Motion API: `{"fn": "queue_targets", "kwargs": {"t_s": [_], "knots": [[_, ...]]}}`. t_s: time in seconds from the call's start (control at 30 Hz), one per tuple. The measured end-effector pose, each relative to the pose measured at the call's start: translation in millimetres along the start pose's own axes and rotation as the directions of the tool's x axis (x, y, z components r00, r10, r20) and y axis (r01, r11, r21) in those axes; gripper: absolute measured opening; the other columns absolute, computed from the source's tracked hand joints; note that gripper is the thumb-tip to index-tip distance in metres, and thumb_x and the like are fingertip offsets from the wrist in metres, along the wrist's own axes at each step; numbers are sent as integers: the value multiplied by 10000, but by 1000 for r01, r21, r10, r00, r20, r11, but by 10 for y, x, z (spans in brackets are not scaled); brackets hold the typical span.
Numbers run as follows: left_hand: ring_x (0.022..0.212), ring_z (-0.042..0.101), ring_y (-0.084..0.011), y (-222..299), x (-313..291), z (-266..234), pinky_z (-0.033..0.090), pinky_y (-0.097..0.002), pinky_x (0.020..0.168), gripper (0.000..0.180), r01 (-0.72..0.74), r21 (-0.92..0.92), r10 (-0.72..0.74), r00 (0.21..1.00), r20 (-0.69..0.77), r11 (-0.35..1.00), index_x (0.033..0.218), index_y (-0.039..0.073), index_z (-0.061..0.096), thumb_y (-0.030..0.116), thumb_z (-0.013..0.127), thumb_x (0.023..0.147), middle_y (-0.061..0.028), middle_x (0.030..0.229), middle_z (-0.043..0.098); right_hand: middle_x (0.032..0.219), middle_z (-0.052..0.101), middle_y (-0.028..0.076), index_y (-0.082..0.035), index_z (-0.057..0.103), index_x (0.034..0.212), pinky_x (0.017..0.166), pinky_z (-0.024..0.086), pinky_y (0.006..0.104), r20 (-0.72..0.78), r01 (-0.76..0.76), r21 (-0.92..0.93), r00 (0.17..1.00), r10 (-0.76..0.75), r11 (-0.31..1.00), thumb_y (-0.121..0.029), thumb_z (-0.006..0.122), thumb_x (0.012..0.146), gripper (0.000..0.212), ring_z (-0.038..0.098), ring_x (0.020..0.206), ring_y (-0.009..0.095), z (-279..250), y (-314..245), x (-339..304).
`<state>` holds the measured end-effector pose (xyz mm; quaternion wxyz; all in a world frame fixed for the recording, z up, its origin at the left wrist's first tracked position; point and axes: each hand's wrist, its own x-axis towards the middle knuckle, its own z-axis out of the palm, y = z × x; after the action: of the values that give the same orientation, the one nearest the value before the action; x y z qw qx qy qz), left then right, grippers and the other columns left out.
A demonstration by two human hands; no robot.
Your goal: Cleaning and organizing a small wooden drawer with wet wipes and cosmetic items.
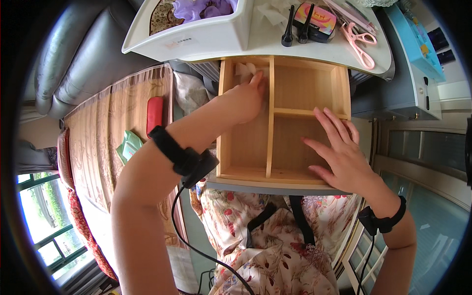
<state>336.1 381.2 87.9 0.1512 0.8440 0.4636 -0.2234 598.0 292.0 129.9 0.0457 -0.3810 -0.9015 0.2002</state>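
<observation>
A wooden drawer is pulled out in front of me, split into one long compartment on the left and two smaller ones on the right. My left hand reaches into the far part of the long compartment. Its fingers are closed on a crumpled white tissue, partly hidden by the hand. Over the near right compartment and the drawer's right wall lies my right hand, fingers spread and holding nothing. Both wrists wear black straps with cables.
Above the drawer, the white tabletop bears a white bin with purple cloth, pink scissors, two black clips and a colourful box. To the left, a red case and a green packet lie on a covered surface.
</observation>
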Motion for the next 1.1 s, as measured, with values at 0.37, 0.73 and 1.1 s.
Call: {"fn": "queue_targets", "kwargs": {"t_s": [0.37,0.73,1.1], "knots": [[1160,477,-409,-198,135,218,504,-361,844,435,103,440,-19,981,-191,892,1116,-113,567,142,535,765,-292,1300,406,1499,206,152,-109,621,1123,1073,171,464,-13,8,38,1000,-7,999,-250,706,738,418,205,1377,295,13,-13,6],[1079,561,-354,-82,-35,119,474,-370,903,573,-86,353,248,860,-446,932,1305,-102,383,86,533,785,-274,1453,194,1499,212,146,-108,633,1108,1076,167,452,-31,13,53,999,-11,998,-229,705,731,402,213,1373,287,16,29,-15],[1289,361,-297,-63,57,111,364,-366,1033,462,-7,56,27,930,-367,998,1253,-42,488,155,492,835,-190,1413,309,1490,214,184,-115,613,1131,1048,184,495,-17,19,72,1000,-18,997,-197,696,737,411,212,1375,326,27,60,-29]]}}
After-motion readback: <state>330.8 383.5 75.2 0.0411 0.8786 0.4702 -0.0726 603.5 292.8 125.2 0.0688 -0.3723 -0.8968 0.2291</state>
